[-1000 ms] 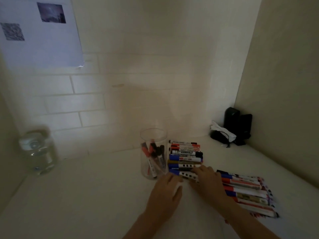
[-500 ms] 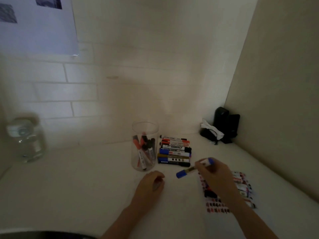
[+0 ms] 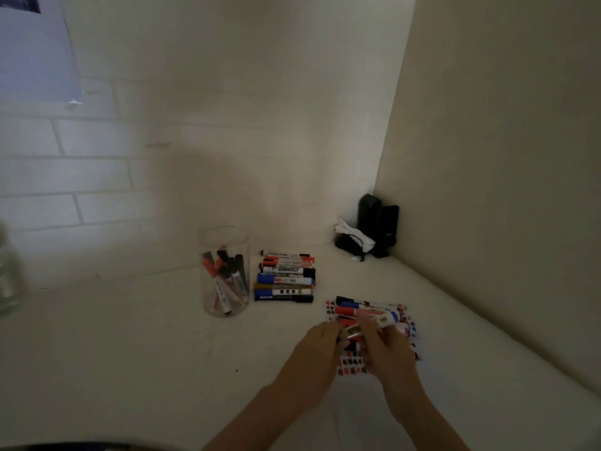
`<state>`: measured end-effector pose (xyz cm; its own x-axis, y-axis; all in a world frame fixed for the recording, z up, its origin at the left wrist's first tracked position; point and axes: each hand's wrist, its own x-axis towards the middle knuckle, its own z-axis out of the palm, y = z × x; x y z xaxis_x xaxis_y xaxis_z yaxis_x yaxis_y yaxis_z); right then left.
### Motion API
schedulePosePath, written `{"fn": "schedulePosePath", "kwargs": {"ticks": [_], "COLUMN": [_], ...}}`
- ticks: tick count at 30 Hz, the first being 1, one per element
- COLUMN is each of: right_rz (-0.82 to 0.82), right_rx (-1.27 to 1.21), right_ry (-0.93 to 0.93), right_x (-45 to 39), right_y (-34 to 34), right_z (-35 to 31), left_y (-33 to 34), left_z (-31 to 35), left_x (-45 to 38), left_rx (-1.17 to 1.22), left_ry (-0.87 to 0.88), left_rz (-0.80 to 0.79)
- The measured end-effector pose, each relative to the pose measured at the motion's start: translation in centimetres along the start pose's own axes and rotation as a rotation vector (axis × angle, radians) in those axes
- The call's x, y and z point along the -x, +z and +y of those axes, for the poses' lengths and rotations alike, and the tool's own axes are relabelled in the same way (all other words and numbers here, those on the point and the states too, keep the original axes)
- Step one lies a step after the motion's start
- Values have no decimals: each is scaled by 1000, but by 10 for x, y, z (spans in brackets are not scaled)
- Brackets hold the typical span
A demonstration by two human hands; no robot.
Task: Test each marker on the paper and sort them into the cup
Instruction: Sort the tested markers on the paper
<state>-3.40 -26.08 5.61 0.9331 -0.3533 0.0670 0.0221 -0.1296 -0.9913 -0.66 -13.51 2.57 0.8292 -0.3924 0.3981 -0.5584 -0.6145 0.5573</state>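
White marker (image 3: 374, 323) gripped by both, left hand (image 3: 317, 348) and right hand (image 3: 385, 348) curled together over paper (image 3: 353, 366)

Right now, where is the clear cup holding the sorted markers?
In the head view, the clear cup stands left of centre on the table, just left of the stacked markers, near the brick wall.

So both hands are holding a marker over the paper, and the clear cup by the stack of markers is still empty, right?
Not quite. The head view shows the clear cup already holds several markers, red and black ones. The rest stands: both the left hand and right hand hold a marker over the paper, and the cup stands beside the stack of markers.
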Motion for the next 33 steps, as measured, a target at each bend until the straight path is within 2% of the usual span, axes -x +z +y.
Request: {"fn": "schedulePosePath", "kwargs": {"ticks": [8, 13, 19, 21, 23, 25, 27, 30, 33], "right_rz": [-211, -270, -297, -258, -125, -47, -56, -107, -74], "right_rx": [-45, -36, -52, -114, -193, -199, -143, -56, 16], "right_ry": [12, -30, -90, -31, 31, 65, 107, 110, 44], "right_x": [9, 8, 1, -2, -7, -12, -16, -23, -29], "right_y": [-16, -28, -43, -54, -67, -80, -86, -84, -80], "right_z": [0, 3, 10, 12, 14, 18, 22, 30, 36], "left_y": [-8, -9, 1, -4, -9, -9, -4, 7, 14], "left_z": [10, 16, 11, 7, -1, -14, -24, -33, -38], "left_x": [5, 4, -6, -5, -4, -4, -7, -7, -3], "left_rx": [88, 258, 257, 248, 151, -83, -267, -328, -399], "left_ry": [122, 96, 96, 104, 53, 38, 50, 4, -16], "left_rz": [-92, -172, -216, -249, -266, -230, -245, -298, -316]}}
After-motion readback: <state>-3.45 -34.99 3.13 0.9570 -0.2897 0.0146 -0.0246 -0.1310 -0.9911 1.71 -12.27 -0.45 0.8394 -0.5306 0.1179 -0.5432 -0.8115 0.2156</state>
